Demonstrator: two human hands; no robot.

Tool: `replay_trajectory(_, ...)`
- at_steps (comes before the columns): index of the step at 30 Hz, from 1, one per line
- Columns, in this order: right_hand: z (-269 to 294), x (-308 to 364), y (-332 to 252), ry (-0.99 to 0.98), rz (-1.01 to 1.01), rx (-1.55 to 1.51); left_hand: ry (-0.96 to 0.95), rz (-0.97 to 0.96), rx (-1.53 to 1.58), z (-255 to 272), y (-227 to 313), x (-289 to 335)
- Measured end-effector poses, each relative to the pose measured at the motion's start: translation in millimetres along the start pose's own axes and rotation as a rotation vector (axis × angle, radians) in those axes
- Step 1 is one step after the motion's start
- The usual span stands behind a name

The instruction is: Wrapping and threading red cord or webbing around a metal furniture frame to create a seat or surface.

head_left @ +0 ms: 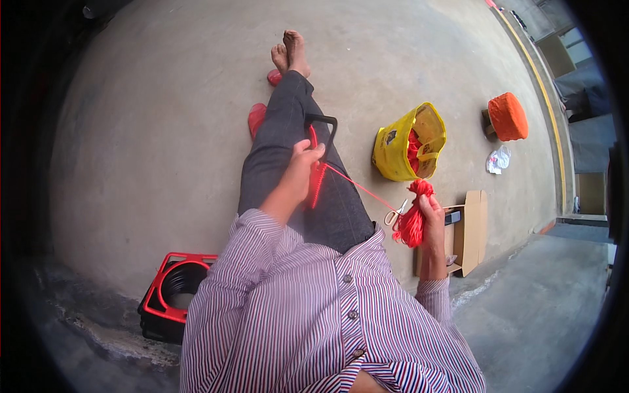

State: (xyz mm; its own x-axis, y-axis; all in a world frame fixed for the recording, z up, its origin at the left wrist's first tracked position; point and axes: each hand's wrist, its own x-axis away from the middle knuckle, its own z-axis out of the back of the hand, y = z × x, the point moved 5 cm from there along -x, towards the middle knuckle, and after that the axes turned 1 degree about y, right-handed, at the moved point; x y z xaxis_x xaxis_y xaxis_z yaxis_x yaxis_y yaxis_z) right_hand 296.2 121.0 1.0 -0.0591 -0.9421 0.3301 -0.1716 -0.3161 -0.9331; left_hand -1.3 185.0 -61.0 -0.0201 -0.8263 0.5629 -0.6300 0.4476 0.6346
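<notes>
My left hand (304,167) is closed around a black bent bar (334,134), shaped like a handle or frame, above my outstretched legs. Red cord is wound on it, and a row of tight red loops (318,187) hangs below my fingers. One taut red strand (360,185) runs from there across to my right hand (432,219). That hand grips a thick bundle of red cord (411,223), its looped ends hanging down. Just left of the bundle are scissors (394,215) with pale handles, partly hidden by the cord.
A yellow bag (393,147) with red material inside stands right of my legs. Behind my right hand lies an open cardboard box (473,229). Farther right are an orange-topped stool (508,116) and a white plastic bag (498,160). A red-and-black crate (157,298) sits at lower left; red shoes (256,118) lie near my legs.
</notes>
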Motion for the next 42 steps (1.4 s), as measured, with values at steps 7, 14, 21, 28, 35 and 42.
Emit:
replay_trajectory(7,-101.4,6.8,23.5,-0.341,-0.272,-0.330,-0.445,-0.895,-1.087,-66.8,12.7,122.0)
replay_trajectory(14,-138.5,-36.7,-1.1,-0.603,-0.085,0.096,-0.334,-0.977,-0.672,-45.1,67.0,89.2)
replay_trajectory(21,-162.4,-110.0,-9.9,-0.398,0.517,0.705,0.056,-1.582,-1.662,-33.6,99.5,17.7)
replay_trajectory(28,-184.3,-102.1,0.2,-0.248,0.589,1.169,-0.001,-1.079,-1.714,-44.9,65.9,-10.7)
replay_trajectory(35,-131.8,-82.6,-29.6,-0.105,0.737,0.749,0.145,-1.073,-1.254,-12.0,50.4,17.8)
replay_trajectory(42,-154.0,17.5,-47.1,-0.723,0.129,-0.272,-0.100,-0.017,-0.016,5.1,-7.8,-2.9)
